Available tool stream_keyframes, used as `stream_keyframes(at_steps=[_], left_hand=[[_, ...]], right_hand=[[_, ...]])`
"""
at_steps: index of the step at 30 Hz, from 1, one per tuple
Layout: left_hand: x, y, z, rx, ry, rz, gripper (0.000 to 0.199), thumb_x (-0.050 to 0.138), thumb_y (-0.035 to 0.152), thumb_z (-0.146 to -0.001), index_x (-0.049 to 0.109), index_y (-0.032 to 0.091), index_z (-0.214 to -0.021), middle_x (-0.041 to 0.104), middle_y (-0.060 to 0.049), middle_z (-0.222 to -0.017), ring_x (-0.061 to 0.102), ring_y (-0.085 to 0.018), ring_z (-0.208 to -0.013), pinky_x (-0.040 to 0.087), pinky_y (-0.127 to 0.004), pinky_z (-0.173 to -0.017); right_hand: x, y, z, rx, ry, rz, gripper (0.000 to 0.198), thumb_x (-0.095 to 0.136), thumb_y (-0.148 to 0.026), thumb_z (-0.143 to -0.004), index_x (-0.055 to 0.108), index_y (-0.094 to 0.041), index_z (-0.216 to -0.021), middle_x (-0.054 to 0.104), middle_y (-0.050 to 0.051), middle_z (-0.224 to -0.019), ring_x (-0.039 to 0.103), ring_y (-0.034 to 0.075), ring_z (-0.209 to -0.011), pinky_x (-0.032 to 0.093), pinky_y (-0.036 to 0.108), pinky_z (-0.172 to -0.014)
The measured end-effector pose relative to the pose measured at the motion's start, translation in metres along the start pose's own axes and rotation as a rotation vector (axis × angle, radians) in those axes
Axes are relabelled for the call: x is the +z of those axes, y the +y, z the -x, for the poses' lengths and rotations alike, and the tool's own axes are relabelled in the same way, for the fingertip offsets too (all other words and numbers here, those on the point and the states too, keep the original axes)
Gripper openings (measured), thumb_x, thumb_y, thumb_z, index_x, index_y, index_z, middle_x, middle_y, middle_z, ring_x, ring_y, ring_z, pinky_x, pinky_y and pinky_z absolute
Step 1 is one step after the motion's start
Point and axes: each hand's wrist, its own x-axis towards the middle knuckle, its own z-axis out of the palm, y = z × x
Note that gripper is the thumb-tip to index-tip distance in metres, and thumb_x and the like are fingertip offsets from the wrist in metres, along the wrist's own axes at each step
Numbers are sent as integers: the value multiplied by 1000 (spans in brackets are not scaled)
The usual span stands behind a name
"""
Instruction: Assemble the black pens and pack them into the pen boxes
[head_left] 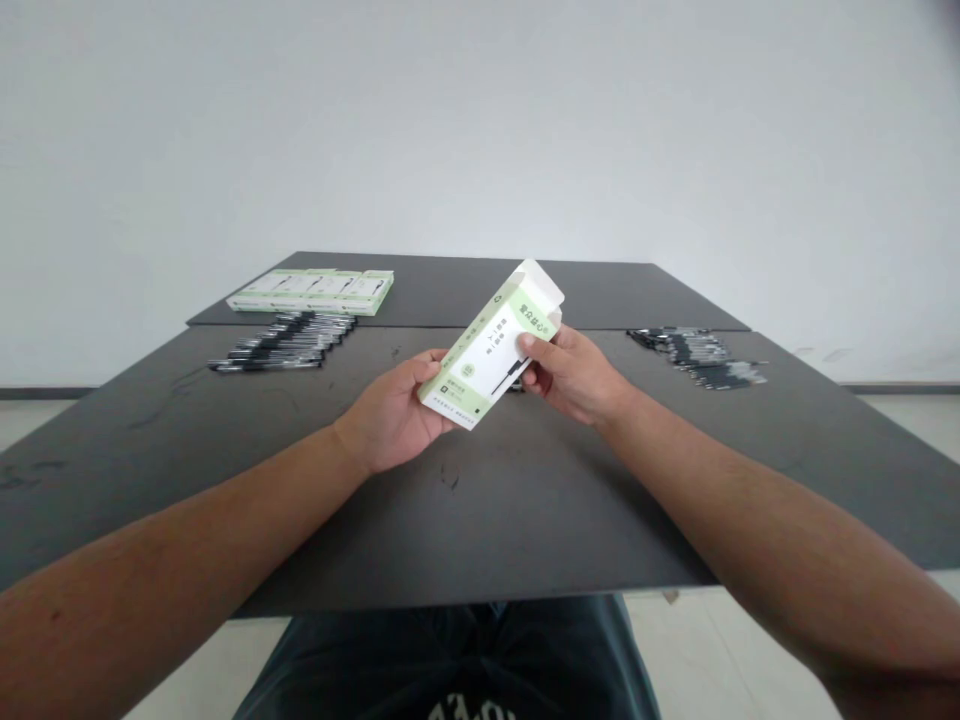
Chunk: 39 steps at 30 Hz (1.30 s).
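A white and light green cardboard box [487, 352] with a pen printed on its face is held tilted above the table, its upper right end flap standing up. My left hand [401, 408] grips the lower left end, thumb along the edge. At the upper right part, my right hand [570, 372] closes on the box with the thumb on the printed face. What is inside the box cannot be seen. Just behind the box, a small dark item on the table is mostly hidden.
Several similar boxes [311, 290] lie side by side at the back left. A row of black and clear pens [289, 342] lies before them. More pens or refills [697, 357] are spread at the right. The dark table [480, 540] has a seam across it; a wall stands behind.
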Motion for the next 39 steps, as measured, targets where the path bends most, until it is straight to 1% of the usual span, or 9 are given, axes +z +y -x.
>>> stream_keyframes(at_steps=[4, 6, 9, 14, 18, 22, 26, 34, 39], left_hand=[[-4, -7, -1, 115, 1, -175, 38, 72, 51, -97, 70, 23, -122, 86, -15, -123, 83, -38, -114, 68, -59, -96], [-5, -10, 1, 228, -43, -339, 44, 78, 56, -97, 69, 24, -127, 85, -14, -128, 82, -36, -115, 68, -58, -99], [-7, -11, 7, 344, -47, -541, 53, 86, 59, -93, 70, 29, -133, 83, -11, -135, 81, -37, -120, 68, -57, -104], [-12, 0, 12, 441, 153, -694, 48, 83, 59, -96, 76, 30, -133, 86, -7, -129, 82, -38, -117, 68, -57, -104], [-18, 16, 7, 596, 301, -612, 41, 83, 57, -98, 76, 26, -124, 87, -7, -123, 82, -33, -111, 70, -49, -96], [-25, 22, 0, 701, 398, -540, 38, 86, 56, -96, 77, 25, -116, 88, -6, -116, 82, -31, -105, 69, -46, -89], [-25, 21, 0, 696, 409, -574, 32, 83, 52, -99, 78, 27, -118, 88, -4, -118, 82, -30, -106, 68, -45, -90], [-20, 25, 6, 686, 363, -594, 31, 82, 51, -99, 78, 28, -120, 88, -3, -122, 82, -30, -110, 68, -44, -92], [-23, 23, 4, 680, 385, -631, 33, 80, 52, -99, 75, 27, -121, 88, -1, -121, 82, -27, -107, 69, -45, -90]], right_hand=[[-7, -3, 2, -76, -61, 220, 55, 95, -70, -83, 74, -26, -108, 80, 2, -94, 61, 14, -67, 51, 28, -58], [-4, -7, 7, -170, -84, 375, 53, 95, -67, -85, 77, -27, -114, 83, 4, -107, 73, 20, -86, 61, 34, -75], [8, -11, 17, -263, -104, 526, 51, 91, -68, -89, 77, -29, -119, 83, 5, -118, 77, 28, -107, 63, 45, -95], [10, -9, 22, -291, -132, 495, 64, 65, -87, -99, 74, -29, -124, 78, 5, -106, 71, 22, -82, 59, 38, -74], [-21, -1, 3, -233, 49, 856, 36, 68, -57, -107, 76, -26, -122, 78, 4, -99, 69, 21, -79, 57, 38, -79], [-39, 9, -9, -198, -61, 1309, 13, 74, -30, -99, 80, -26, -109, 81, 6, -103, 74, 26, -98, 57, 42, -96], [-31, 15, -7, -233, -184, 1425, 20, 73, -26, -102, 82, -26, -120, 81, 9, -114, 75, 28, -106, 58, 42, -103], [-15, 5, -2, -94, -265, 1576, 25, 69, -23, -107, 82, -21, -128, 77, 14, -129, 76, 29, -114, 57, 40, -110], [-14, 2, 1, 6, -335, 1647, 22, 69, -28, -108, 81, -21, -124, 77, 14, -127, 76, 30, -113, 57, 39, -102]])
